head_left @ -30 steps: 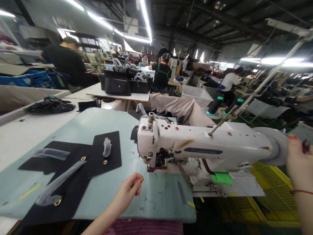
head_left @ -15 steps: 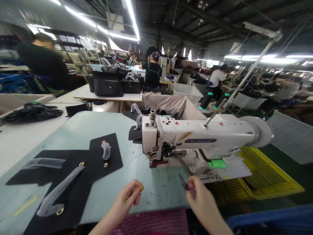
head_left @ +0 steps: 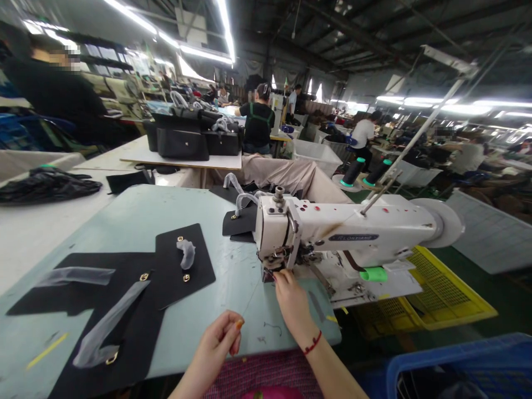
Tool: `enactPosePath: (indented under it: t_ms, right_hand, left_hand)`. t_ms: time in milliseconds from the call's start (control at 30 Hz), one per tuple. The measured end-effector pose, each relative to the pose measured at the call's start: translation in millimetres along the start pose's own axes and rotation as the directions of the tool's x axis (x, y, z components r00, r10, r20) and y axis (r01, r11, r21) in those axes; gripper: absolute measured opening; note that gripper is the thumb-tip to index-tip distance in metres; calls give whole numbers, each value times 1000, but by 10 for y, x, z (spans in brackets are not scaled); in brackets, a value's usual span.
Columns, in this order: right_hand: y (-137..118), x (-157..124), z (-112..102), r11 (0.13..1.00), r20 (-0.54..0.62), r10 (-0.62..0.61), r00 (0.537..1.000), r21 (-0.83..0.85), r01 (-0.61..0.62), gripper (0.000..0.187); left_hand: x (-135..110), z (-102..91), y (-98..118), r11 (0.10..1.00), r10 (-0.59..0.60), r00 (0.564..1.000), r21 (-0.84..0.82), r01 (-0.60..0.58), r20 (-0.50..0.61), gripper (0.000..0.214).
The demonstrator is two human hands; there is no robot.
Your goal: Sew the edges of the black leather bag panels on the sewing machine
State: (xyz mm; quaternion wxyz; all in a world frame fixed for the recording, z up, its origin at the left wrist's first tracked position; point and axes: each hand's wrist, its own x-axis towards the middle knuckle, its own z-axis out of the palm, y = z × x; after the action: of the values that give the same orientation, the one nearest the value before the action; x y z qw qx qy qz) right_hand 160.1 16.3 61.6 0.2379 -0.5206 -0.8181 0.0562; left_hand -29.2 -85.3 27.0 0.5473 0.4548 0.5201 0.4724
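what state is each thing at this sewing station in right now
left hand: fingers pinched shut on the thread
thread: taut from left hand to the sewing machine needle area
right hand: fingertips at the needle area, grip unclear
sewing machine: upright on the table
black panels: lying flat, overlapping, handles film-wrapped
thread cones: standing upright

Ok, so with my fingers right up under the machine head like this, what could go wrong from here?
Your right hand has its fingertips right under the head of the sewing machine; if it started, they could get stabbed. Your left hand pinches a thin thread stretched up to that spot; a hard tug might snap it or pull it out.
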Motion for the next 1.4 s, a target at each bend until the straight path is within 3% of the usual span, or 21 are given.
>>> enactPosePath:
  t_ms: [100,267,433,567,733,867,1000,1167,1267,1400]
  right_hand:
    - [-67,-4,-38,998,-5,4,1000,55,-4,27]
    - [-60,60,-108,936,8,72,997,345,-70,23]
    - [18,148,-181,840,150,99,984,518,-163,17]
    - [-90,148,-218,785,268,-16,963,600,-154,16]
    - [-277,63,-97,757,398,-217,891,645,-104,16]
    - [-216,-26,-74,746,465,-235,854,649,-148,16]
    - [-89,-142,-195,753,540,-242,806,628,-195,16]
    - [12,-325,-305,741,617,-261,742,621,-257,18]
    - [102,-452,-288,750,601,-150,785,586,-305,18]
    - [293,-590,-172,853,403,135,905,417,-313,23]
  left_hand:
    - [15,-62,-24,1000,5,1000,8,-5,-22,39]
    - [20,-245,-46,993,37,994,117,-25,-107,34]
    - [70,-361,-10,954,171,974,270,-126,-149,26]
    - [144,-382,67,908,282,953,352,-229,-109,23]
    - [206,-530,147,870,306,947,432,-237,-99,20]
    - [243,-643,205,855,273,960,472,-216,-55,20]
    - [292,-663,203,856,239,971,472,-209,-3,22]
    - [411,-697,157,890,206,953,448,-88,-222,34]
    - [561,-598,199,908,168,958,416,-58,-231,38]
    - [887,-221,208,954,123,991,282,-102,-59,46]
